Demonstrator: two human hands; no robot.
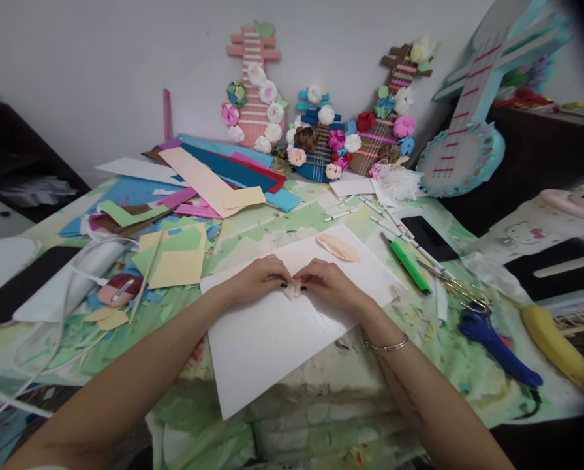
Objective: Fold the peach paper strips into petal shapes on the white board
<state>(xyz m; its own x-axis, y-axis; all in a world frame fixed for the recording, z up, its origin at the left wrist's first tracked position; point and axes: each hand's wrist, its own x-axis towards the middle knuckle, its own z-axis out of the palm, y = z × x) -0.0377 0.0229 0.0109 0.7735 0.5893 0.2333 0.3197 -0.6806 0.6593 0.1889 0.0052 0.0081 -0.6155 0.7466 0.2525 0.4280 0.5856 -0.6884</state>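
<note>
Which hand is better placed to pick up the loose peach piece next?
Probably the right hand: the peach piece lies just beyond it, farther from the left hand. Both hold a small pale piece.

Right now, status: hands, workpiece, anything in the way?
Left hand, right hand: pinching small pink paper. White sheet underneath. Peach paper beyond, touching neither; no obstruction seen.

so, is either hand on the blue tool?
No, the blue tool lies off to the right while the left hand and right hand pinch a small pale piece.
</note>
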